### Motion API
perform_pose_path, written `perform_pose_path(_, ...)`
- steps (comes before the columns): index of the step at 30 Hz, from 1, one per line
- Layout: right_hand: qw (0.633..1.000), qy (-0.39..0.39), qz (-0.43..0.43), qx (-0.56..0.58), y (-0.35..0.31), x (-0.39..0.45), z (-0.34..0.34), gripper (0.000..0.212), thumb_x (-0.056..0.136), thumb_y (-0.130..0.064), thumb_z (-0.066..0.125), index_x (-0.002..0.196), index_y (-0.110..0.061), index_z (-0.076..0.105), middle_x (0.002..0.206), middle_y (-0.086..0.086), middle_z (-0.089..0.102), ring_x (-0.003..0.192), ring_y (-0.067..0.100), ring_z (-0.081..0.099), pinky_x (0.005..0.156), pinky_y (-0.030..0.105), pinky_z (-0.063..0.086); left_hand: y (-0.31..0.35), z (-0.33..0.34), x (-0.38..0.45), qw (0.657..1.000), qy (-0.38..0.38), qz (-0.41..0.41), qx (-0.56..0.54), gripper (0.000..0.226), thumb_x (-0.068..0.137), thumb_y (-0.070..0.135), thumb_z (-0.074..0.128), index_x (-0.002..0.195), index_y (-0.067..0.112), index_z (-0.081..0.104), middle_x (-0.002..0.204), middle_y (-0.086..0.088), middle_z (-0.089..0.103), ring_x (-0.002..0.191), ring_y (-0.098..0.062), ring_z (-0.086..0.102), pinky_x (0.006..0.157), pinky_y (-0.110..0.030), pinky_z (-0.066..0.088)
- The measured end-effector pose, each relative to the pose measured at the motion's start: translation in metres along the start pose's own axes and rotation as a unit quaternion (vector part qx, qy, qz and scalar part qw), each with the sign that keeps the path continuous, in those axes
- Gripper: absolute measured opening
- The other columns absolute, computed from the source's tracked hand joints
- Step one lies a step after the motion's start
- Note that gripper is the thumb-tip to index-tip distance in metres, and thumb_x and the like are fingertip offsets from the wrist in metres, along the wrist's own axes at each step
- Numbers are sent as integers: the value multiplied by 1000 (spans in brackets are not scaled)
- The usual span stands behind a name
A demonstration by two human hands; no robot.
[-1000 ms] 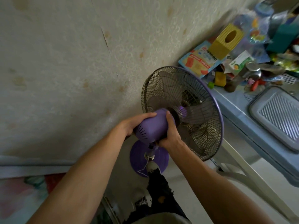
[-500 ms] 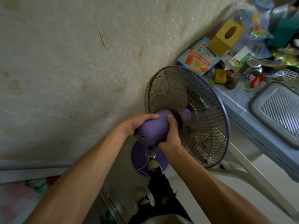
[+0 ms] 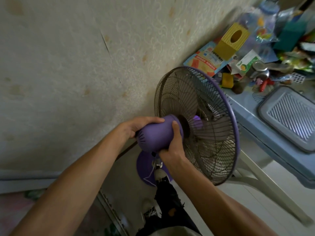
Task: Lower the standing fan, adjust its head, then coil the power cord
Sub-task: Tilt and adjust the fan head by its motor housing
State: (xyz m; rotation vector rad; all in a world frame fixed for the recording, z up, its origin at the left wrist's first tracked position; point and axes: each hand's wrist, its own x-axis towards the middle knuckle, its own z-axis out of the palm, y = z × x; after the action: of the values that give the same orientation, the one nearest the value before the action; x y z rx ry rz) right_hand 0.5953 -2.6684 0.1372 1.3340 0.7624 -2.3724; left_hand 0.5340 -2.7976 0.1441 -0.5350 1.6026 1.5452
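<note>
— Where were my hands?
— Left hand (image 3: 136, 126) and right hand (image 3: 173, 145) both clasped the purple motor housing (image 3: 156, 135), behind the grille (image 3: 201, 123), beside the table (image 3: 255, 120).
— How did the fan feel?
— I judged it rigid, top-heavy; housing safest, the wire grille flimsy.

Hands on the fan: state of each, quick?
Left hand: closed on the purple motor housing, far side.
Right hand: closed on the same housing, near side.
</note>
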Motion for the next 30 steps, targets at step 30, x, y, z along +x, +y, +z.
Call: perform_pose_path(30,996,-20,-9,-87,-64,-97,47,57,86,-49,74,111,0,61,130,20,63,123,37,60,110,50,45,63,26,-87,993,37,101,43,40,83,50,70,102,15,73,99,-13,78,89,-28,73,83,-42,58)
